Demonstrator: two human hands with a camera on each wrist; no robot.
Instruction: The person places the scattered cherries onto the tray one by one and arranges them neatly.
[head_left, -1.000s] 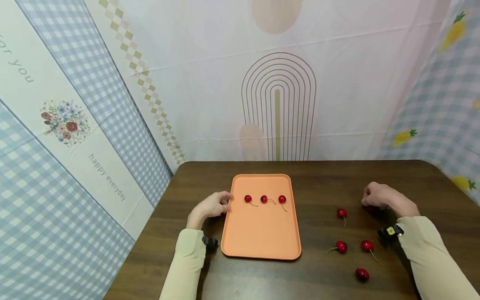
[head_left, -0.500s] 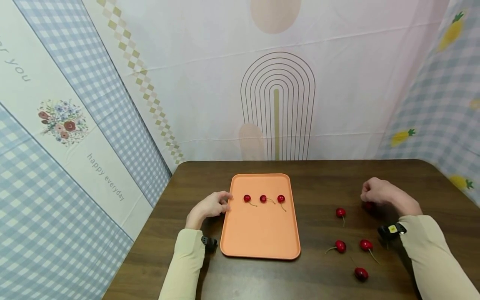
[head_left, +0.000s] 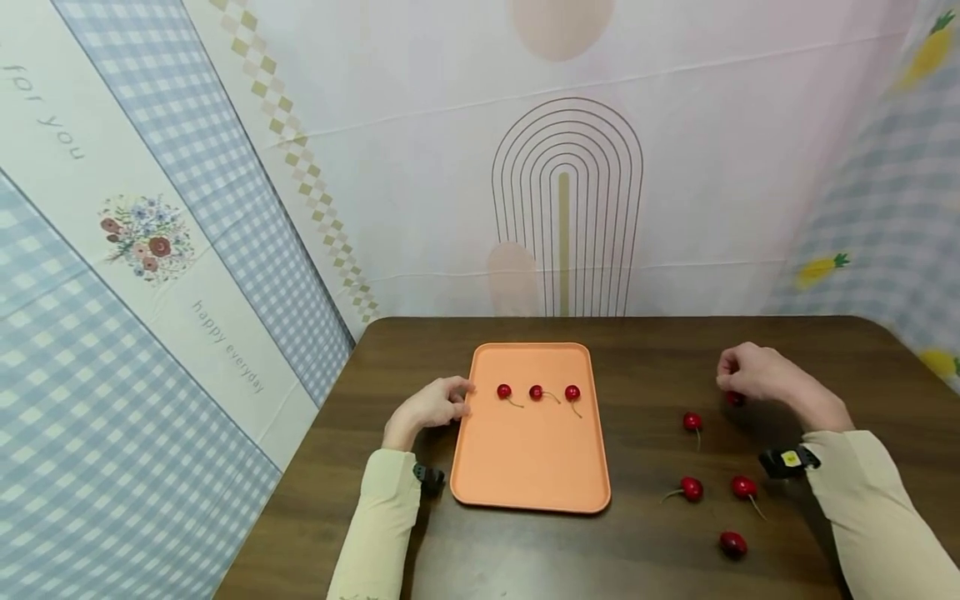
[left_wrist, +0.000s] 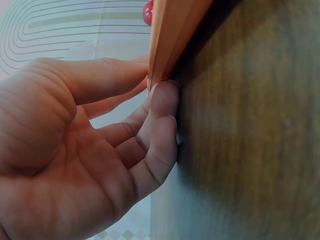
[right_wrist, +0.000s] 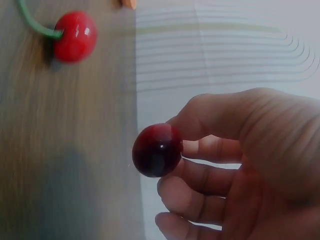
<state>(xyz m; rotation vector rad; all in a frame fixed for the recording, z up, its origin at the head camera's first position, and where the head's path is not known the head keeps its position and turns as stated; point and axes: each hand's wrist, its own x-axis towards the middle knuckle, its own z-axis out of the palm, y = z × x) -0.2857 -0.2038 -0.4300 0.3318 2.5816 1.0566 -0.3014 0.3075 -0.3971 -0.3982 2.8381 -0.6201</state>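
Note:
An orange rectangular tray lies on the dark wooden table. Three red cherries with stems sit in a row on it: a left one, a middle one and a right one. At the tray's left side, my left hand holds the edge, thumb at the rim and fingertips low against the outer wall. Over the table's right part, my right hand pinches a dark red cherry by thumb and fingers; its stem is hidden. The fruit hangs just below the fingertips.
Several loose cherries lie right of the tray: one nearest the right hand, a pair closer in, left and right, and one nearest the front. A patterned cloth hangs behind the table.
My right hand has risen slightly with its cherry, which shows more plainly below the fingers. The left hand stays at the tray's edge. The head view has shifted a little.

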